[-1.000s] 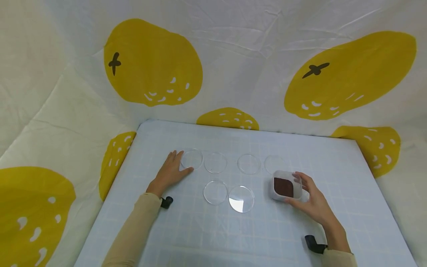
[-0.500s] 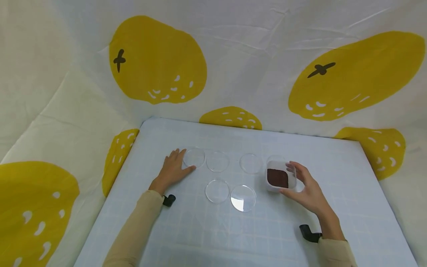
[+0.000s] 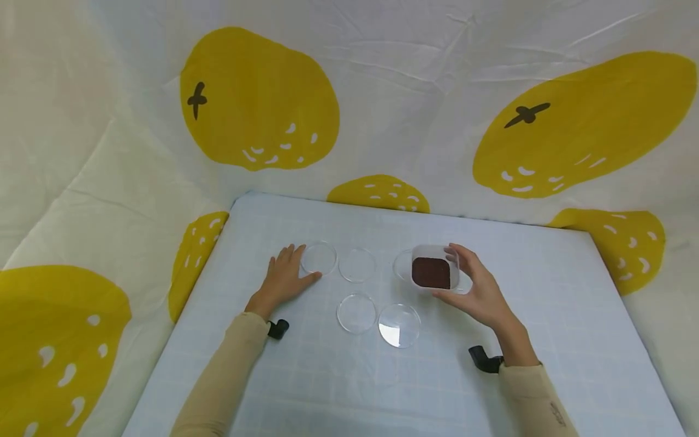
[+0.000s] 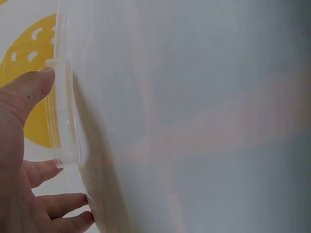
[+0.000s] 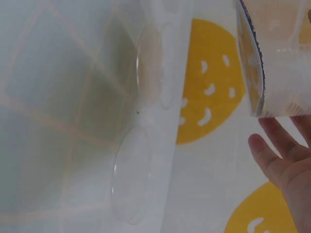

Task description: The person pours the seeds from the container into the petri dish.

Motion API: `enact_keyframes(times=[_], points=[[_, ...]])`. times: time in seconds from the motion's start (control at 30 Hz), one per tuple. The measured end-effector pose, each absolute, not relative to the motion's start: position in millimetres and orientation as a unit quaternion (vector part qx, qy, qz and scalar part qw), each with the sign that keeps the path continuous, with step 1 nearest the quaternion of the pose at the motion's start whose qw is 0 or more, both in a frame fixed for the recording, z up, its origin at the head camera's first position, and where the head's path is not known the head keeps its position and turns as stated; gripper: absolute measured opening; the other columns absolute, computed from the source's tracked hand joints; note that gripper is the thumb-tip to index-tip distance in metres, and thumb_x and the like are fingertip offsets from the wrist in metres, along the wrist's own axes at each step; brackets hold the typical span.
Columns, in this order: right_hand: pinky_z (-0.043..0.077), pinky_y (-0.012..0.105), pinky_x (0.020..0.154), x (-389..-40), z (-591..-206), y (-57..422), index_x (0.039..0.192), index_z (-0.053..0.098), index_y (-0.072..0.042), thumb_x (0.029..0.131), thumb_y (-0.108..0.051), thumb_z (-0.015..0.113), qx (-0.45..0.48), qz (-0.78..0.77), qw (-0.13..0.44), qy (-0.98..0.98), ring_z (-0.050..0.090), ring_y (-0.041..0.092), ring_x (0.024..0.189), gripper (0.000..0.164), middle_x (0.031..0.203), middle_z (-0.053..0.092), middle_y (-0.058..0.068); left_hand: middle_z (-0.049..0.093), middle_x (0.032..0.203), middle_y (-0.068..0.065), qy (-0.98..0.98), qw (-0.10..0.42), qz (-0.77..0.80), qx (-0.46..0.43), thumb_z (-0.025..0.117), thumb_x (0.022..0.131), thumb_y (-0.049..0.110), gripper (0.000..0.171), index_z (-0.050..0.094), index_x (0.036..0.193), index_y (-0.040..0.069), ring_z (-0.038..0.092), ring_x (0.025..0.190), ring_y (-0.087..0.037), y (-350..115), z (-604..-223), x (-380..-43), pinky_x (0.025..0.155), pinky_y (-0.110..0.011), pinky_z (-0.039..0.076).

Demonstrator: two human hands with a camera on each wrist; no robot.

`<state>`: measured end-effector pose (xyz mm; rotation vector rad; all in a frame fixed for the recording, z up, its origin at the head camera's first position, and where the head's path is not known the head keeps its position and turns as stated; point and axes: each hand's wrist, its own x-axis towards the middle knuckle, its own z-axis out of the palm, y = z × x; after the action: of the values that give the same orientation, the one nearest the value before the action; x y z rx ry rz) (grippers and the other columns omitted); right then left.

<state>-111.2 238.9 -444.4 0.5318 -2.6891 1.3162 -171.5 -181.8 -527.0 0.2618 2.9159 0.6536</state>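
My left hand [image 3: 284, 279] holds the leftmost clear round petri dish [image 3: 319, 258] at its side. In the left wrist view, the thumb and index finger span the dish [image 4: 63, 114], which sits on the table. My right hand [image 3: 480, 294] grips a clear, square-cornered plastic tub [image 3: 428, 250] by its right side. A dark brown block or fill [image 3: 431, 273] covers much of the tub's bottom. In the right wrist view the tub [image 5: 286, 87] is raised above the table, the fingers [image 5: 277, 160] beneath it. In the head view it overlaps two dishes at the back right.
Another petri dish [image 3: 357, 265] lies right of the held one. Two round clear pieces [image 3: 356, 313] lie in a front row, the right one [image 3: 400, 326] reflecting light. A white cloth with yellow fruit prints [image 3: 404, 121] hangs behind the pale checked tabletop [image 3: 327, 388].
My right hand has lifted the tub and carried it left and toward the back, over the right-hand dishes. My left hand has stayed at the leftmost dish.
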Motion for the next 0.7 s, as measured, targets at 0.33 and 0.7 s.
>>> enact_keyframes(times=[0.33,0.7], points=[[0.040,0.044,0.093,-142.6,-454.5,212.0,0.141,0.033,-0.014,0.064,-0.040,0.082,0.230,0.402,0.089,-0.882,0.042,0.021,0.120,0.095,0.135,0.042,0.001,0.018,0.148,-0.022,0.968,0.071,0.224,0.087,0.050,0.082,0.065,0.089,0.023,0.145,0.009,0.010,0.136,-0.037,-182.4,-528.5,-169.1,0.105,-0.058,0.004],[0.034,0.043,0.099,-163.7,-451.4,184.0,0.144,0.027,-0.019,0.070,-0.048,0.076,0.246,0.343,0.071,-0.904,0.035,0.017,0.126,0.093,0.140,0.036,-0.003,0.014,0.150,-0.020,0.969,0.085,0.219,0.079,0.049,0.081,0.067,0.091,0.021,0.147,0.011,0.006,0.137,-0.036,-181.2,-529.1,-170.0,0.105,-0.058,0.001]])
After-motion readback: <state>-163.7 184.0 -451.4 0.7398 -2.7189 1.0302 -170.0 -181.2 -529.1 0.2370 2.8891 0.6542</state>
